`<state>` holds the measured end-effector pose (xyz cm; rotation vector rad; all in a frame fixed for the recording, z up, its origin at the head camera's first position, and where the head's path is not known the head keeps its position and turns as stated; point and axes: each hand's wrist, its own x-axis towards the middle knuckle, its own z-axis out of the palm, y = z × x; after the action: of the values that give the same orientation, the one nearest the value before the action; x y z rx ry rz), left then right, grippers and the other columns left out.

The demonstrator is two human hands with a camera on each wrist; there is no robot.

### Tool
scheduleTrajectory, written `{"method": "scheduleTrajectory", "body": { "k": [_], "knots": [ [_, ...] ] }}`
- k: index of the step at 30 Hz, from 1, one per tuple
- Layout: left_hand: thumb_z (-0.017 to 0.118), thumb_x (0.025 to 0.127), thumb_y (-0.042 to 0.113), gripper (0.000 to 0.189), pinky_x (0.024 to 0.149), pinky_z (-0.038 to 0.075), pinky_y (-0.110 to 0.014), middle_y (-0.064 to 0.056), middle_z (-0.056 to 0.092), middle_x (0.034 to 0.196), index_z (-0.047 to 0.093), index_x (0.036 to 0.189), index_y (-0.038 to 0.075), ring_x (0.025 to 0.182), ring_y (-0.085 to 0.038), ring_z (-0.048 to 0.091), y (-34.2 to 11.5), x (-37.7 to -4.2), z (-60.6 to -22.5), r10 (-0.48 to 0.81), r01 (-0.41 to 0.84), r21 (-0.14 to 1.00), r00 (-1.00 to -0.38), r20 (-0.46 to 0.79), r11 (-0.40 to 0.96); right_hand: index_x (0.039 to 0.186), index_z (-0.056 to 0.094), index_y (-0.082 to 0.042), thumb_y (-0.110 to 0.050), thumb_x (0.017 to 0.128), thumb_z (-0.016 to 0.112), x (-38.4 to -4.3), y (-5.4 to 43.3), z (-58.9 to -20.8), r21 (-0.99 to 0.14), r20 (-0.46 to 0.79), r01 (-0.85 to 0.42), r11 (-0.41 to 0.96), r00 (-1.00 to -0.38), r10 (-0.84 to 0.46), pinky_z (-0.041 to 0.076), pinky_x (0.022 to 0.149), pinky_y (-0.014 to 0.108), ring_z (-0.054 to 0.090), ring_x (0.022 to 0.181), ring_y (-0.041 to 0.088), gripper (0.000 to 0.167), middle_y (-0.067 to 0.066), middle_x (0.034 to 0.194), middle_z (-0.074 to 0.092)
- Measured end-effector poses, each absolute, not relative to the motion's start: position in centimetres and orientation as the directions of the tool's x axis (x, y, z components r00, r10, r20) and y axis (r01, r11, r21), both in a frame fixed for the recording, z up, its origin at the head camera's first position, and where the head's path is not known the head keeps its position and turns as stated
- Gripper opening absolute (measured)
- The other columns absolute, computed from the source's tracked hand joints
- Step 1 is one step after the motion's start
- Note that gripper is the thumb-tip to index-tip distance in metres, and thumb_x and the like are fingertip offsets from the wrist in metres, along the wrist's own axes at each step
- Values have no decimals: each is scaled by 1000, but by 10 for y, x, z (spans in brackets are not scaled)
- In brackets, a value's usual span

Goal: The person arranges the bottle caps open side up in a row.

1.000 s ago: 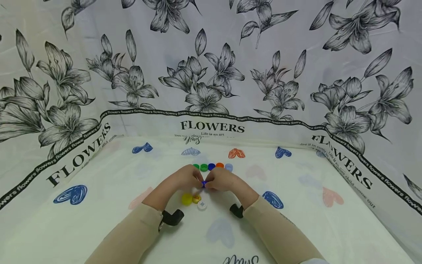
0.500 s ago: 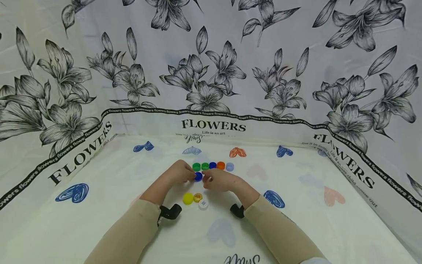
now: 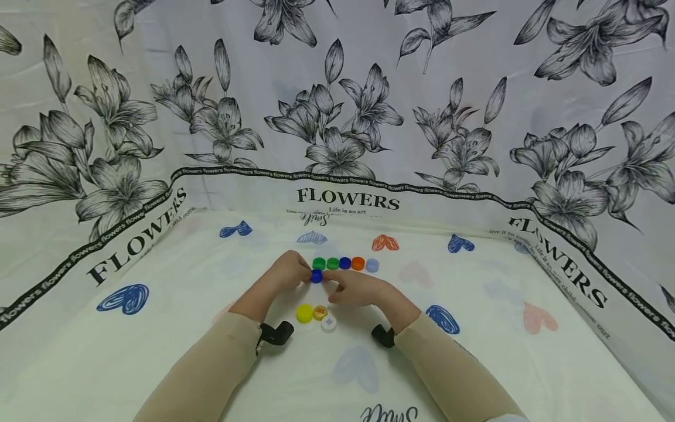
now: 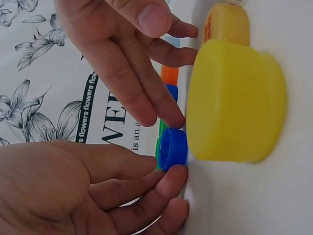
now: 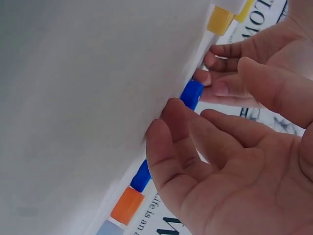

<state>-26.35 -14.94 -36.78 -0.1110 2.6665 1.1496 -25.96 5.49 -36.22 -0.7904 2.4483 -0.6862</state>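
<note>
A blue bottle cap sits on the cloth just in front of a row of caps. My left hand holds it at its left side, thumb and fingertips at its edge. In the left wrist view the hollow of this blue cap shows between both hands. From the other side, the extended fingers of my right hand reach to the cap, the thumb standing apart. The row behind has two green caps, a second blue cap, an orange cap and a pale blue cap.
Closer to me lie a yellow cap, a golden cap and a white cap, between my forearms. A heart-patterned cloth covers the table. Flower-printed curtains rise at the back and sides.
The blue cap, earlier between both hands' fingertips, has moved left and away from me, up to the row. My right hand's fingers have straightened. The head view has shifted slightly.
</note>
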Motion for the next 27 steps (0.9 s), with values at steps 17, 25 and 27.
{"method": "scheduleTrajectory", "body": {
  "k": [17, 25, 27],
  "knots": [
    [85, 84, 20, 28, 94, 48, -47, 4, 67, 103, 71, 108, 22, 98, -18, 59, -125, -235, -343, 420, 212, 469, -815, -399, 857, 99, 68, -20, -35, 83, 86, -233, 56, -337, -392, -412, -434, 811, -706, -576, 51, 81, 39, 58, 88, 17, 28, -4, 92, 64],
    [88, 78, 20, 41, 80, 47, -37, 0, 53, 98, 71, 115, 26, 97, -19, 47, -107, -216, -351, 387, 289, 284, -832, -398, 914, 100, 71, -16, -26, 79, 90, -221, 50, -349, -354, -396, -431, 830, -735, -551, 50, 83, 40, 56, 85, 17, 30, -4, 85, 63],
    [89, 78, 23, 41, 81, 47, -37, 0, 54, 97, 72, 116, 26, 97, -19, 46, -112, -215, -351, 381, 282, 286, -838, -391, 916, 99, 71, -15, -26, 80, 88, -224, 47, -349, -366, -394, -441, 819, -724, -566, 49, 79, 37, 56, 82, 17, 28, -3, 84, 63]
  ]
}}
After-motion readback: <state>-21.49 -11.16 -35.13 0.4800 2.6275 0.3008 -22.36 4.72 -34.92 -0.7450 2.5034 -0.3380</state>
